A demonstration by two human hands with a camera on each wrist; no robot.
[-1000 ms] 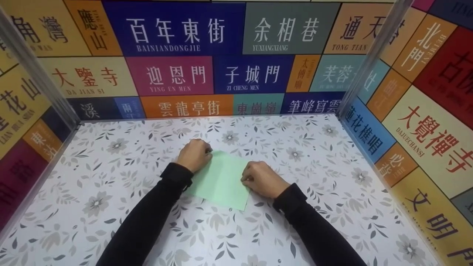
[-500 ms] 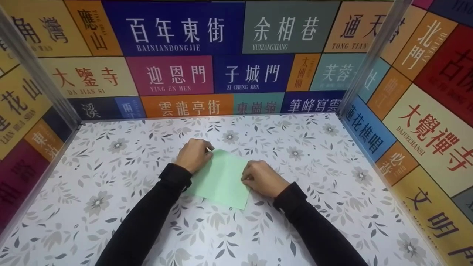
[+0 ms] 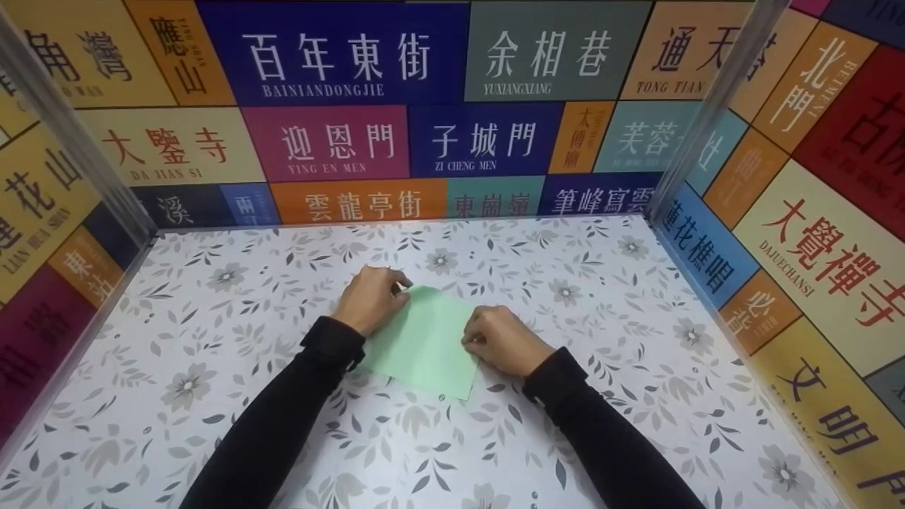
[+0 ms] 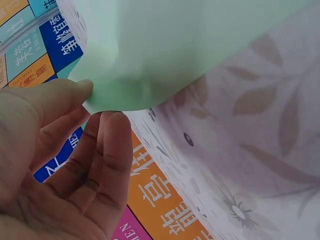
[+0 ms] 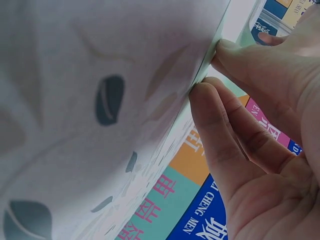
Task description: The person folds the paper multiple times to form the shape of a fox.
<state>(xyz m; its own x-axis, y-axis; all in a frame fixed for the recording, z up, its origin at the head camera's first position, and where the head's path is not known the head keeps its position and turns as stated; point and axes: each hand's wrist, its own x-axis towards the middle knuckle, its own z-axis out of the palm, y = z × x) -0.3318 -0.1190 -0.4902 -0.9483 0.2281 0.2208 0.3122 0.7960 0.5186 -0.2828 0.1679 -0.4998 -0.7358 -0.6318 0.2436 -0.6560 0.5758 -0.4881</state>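
A square sheet of light green paper lies on the table in the middle of the head view. My left hand pinches its far left corner, which curves up a little. In the left wrist view, the thumb is on top of the paper and the fingertips are beneath its edge. At the right edge of the sheet, my right hand pinches the paper between thumb and fingers. From the right wrist, only a thin strip of the sheet shows beside the fingertips.
A white cloth with grey flowers and leaves covers the table. Panels with coloured blocks and Chinese lettering form a back wall and two side walls. Clear posts stand at the back corners.
Both hands keep nearly the same places on the paper. The sheet's near edge has shifted very slightly away from me, and its far left corner bends a little more.
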